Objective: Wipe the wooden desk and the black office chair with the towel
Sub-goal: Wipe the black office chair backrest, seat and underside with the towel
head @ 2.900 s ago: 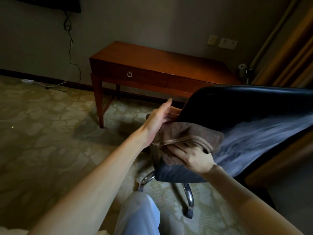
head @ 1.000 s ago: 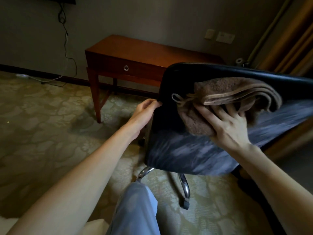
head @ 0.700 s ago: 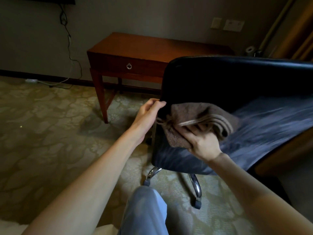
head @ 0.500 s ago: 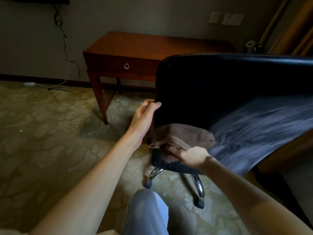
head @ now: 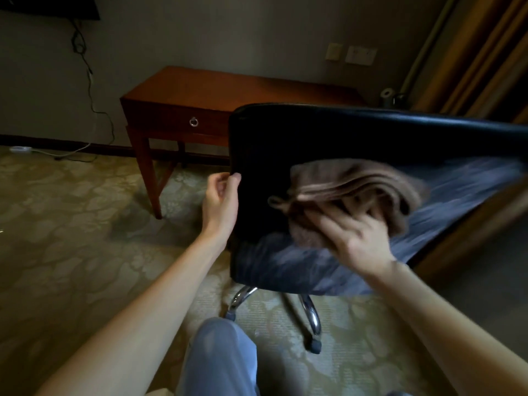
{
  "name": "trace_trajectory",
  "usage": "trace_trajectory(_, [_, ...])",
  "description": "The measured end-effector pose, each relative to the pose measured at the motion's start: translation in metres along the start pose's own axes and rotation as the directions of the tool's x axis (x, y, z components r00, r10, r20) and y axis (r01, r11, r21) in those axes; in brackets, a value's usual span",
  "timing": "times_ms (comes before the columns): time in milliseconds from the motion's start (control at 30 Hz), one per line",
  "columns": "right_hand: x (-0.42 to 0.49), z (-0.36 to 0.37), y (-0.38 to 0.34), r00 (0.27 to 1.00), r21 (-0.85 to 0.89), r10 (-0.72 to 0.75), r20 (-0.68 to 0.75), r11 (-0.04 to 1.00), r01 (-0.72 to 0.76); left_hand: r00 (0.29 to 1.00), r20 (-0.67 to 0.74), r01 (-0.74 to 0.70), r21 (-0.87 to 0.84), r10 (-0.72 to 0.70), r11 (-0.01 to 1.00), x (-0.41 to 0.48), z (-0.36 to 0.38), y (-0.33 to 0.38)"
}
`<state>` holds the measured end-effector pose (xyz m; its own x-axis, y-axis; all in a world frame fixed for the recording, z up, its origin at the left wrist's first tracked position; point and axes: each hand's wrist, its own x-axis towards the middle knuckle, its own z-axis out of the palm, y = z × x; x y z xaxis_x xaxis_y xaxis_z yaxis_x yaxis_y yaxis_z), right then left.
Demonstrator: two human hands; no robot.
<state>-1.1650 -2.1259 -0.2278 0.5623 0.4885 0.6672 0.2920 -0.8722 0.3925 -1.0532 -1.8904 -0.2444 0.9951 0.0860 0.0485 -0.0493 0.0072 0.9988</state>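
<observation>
My right hand [head: 357, 238] presses the bunched brown towel [head: 351, 192] flat against the black office chair [head: 285, 144], fingers spread over the cloth, not pinching it. My left hand [head: 221, 200] is clamped on the backrest edge, level with the towel, steadying it. To wipe well, I judge long overlapping strokes away from that braced edge work best. The wooden desk [head: 228, 87] stands beyond the chair.
</observation>
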Motion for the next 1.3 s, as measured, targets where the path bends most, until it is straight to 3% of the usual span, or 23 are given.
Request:
trace_trajectory(67, [0.002,-0.031,0.029,0.996,-0.058,0.012,-0.092,0.998,-0.018,0.993,-0.058,-0.105,0.041,0.107,0.994,-0.014,0.004,0.013])
trace_trajectory(133, [0.007,-0.056,0.054,0.992,-0.151,0.02,-0.127,0.988,-0.04,0.918,-0.119,-0.345,0.228,0.378,0.91,-0.025,0.006,0.03])
trace_trajectory(200, [0.013,-0.071,0.071,0.989,-0.192,0.017,-0.146,0.98,-0.045,0.716,-0.045,-0.598,0.476,0.697,0.645,-0.034,0.01,0.052])
trace_trajectory(267, [0.018,-0.075,0.077,0.992,-0.179,0.01,-0.128,0.983,-0.033,0.52,0.14,-0.713,0.615,0.843,0.337,-0.033,0.015,0.076])
trace_trajectory(300, [0.018,-0.078,0.079,0.992,-0.175,0.008,-0.124,0.984,-0.03,0.457,0.257,-0.733,0.651,0.851,0.197,-0.034,0.02,0.091])
trace_trajectory(367, [0.016,-0.075,0.079,0.992,-0.168,0.008,-0.129,0.985,-0.03,0.399,0.485,-0.745,0.666,0.778,-0.034,-0.029,0.027,0.114])
trace_trajectory(467, [0.015,-0.068,0.084,0.992,-0.159,0.018,-0.122,0.987,-0.037,0.389,0.654,-0.735,0.645,0.649,-0.21,-0.022,0.038,0.144])
trace_trajectory(633, [0.018,-0.045,0.083,0.966,-0.15,0.012,-0.258,0.987,-0.052,0.387,0.567,-0.729,0.671,0.728,-0.135,-0.022,0.048,0.141])
trace_trajectory(700, [0.015,-0.026,0.072,0.947,-0.099,0.066,-0.315,0.99,-0.102,0.386,0.525,-0.715,0.69,0.759,-0.113,-0.021,0.05,0.134])
trace_trajectory(767, [0.005,-0.003,0.055,0.95,-0.044,0.142,-0.277,0.986,-0.161,0.382,0.514,-0.71,0.695,0.768,-0.111,-0.017,0.051,0.133])
trace_trajectory(900, [-0.027,0.046,0.017,0.987,0.074,0.15,0.063,0.985,-0.155,0.389,0.494,-0.704,0.704,0.777,-0.094,-0.008,0.048,0.132])
trace_trajectory(1000, [-0.048,0.076,-0.005,0.896,0.126,0.069,0.438,0.982,-0.138,0.428,0.455,-0.68,0.731,0.781,-0.053,-0.003,0.042,0.128])
trace_trajectory(1033, [-0.053,0.08,-0.009,0.865,0.154,0.034,0.5,0.98,-0.127,0.443,0.435,-0.667,0.744,0.784,-0.036,-0.002,0.04,0.127])
trace_trajectory(1167, [-0.049,0.068,-0.007,0.931,0.226,-0.111,0.349,0.974,0.031,0.521,0.371,-0.614,0.789,0.768,0.035,0.003,0.029,0.121])
trace_trajectory(1300, [-0.043,0.015,0.012,0.999,0.062,0.003,0.041,0.998,-0.005,0.61,0.327,-0.553,0.828,0.721,0.093,-0.003,0.029,0.126])
